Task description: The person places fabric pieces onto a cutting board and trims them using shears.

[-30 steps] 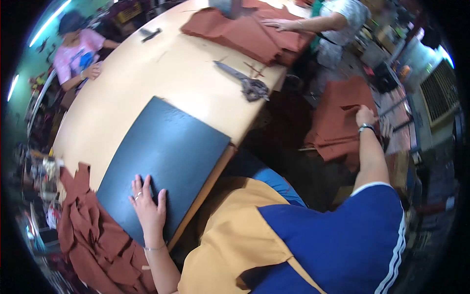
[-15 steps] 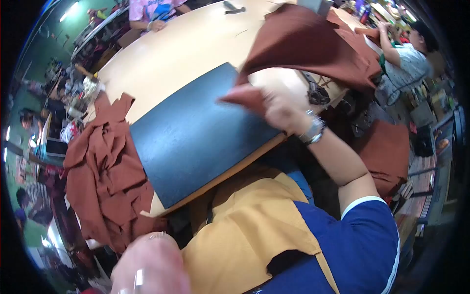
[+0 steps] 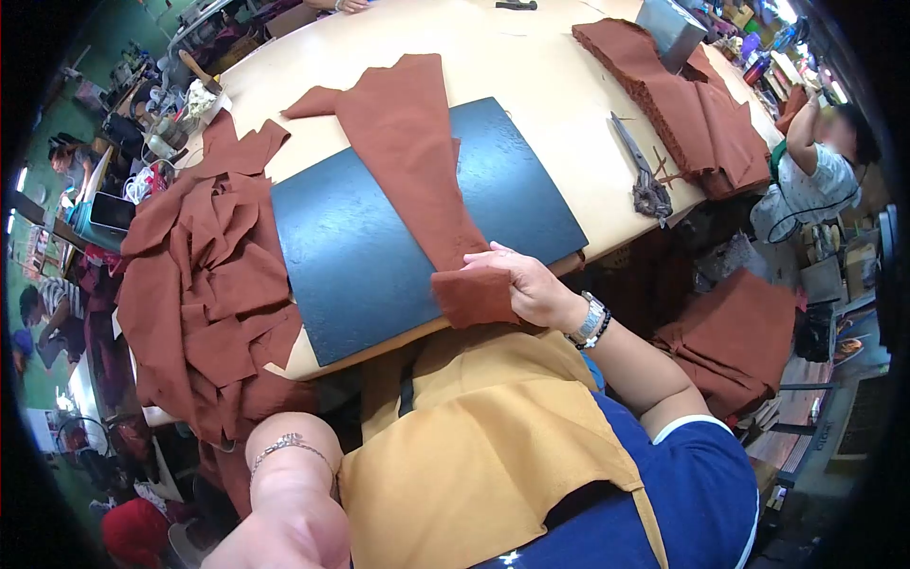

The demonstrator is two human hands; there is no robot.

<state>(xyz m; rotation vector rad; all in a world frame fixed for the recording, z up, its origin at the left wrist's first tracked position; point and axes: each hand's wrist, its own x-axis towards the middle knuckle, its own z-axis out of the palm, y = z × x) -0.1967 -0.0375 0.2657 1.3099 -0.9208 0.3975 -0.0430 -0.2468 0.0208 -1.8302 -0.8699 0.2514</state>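
My right hand (image 3: 533, 286), with a metal watch at its wrist, is closed on the near end of a rust-brown leather-like piece (image 3: 403, 142). That end is folded over at the front edge of a dark cutting mat (image 3: 332, 256). From there the piece stretches away across the mat, its far end on the pale table (image 3: 313, 47). Low on the left is my left hand (image 3: 296, 429), bent downward above a bracelet, its fingers hidden. Beside it hangs a heap of rust-brown scraps (image 3: 204, 284).
A stack of rust-brown pieces (image 3: 664, 104) lies at the far right under a metal block (image 3: 671, 33). Scissors with wrapped handles (image 3: 646, 180) rest nearby. More brown material (image 3: 735, 337) is piled right of me. A co-worker (image 3: 815, 161) sits at the right.
The brown piece, raised and swinging from my right hand before, now lies across the mat. My right hand has come down and nearer to me. The stack and scissors are uncovered.
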